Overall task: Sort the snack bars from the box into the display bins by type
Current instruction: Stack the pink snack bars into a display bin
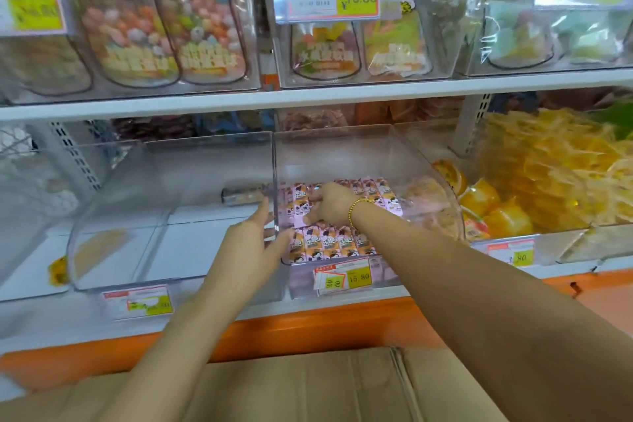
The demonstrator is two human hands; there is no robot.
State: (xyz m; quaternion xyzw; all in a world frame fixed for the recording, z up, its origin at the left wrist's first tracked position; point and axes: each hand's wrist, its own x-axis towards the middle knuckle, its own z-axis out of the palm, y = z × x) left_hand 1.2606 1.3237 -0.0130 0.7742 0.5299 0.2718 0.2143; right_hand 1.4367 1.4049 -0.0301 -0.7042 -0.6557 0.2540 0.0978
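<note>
A clear display bin [342,147] in the middle of the lower shelf holds rows of pink and orange snack bars [329,243]. My right hand [330,204] reaches into this bin, and its fingers rest on the pink bars in the back row. My left hand [255,240] is at the bin's left wall, fingers straight, touching the clear divider and front edge. The clear bin [144,188] to the left has a single dark-wrapped bar [241,195] lying at its back. A brown cardboard box [308,384] sits below my arms, its flaps shut.
Right of the middle bin, bins hold orange and yellow jelly cups [493,209]. The upper shelf [308,92] carries bags of candy in clear bins. Price tags [346,276] hang on the bin fronts. An orange shelf edge [308,325] runs along the front.
</note>
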